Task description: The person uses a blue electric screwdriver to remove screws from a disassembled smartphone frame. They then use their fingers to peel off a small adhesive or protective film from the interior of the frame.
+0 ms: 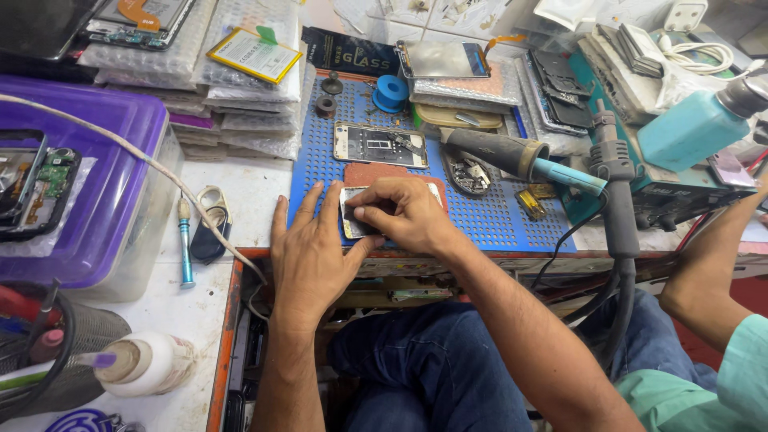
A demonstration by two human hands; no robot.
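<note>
both hands [352,232] pressing phone [352,220], mat [496,220] edge

My white table [240,192] is carrying a blue perforated mat [496,220] along its near edge; a purple-lidded box [104,160] is sitting at its left edge beside a small blue screwdriver [185,244].

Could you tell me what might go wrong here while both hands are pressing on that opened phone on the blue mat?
1. The right hand presses on the opened phone while the left hand steadies it; hard pressure might crack or bend it.
2. The hot-air handle lies just beyond the hands, so a wrist could brush its nozzle.
3. Small loose parts on the blue mat could be swept off.
</note>
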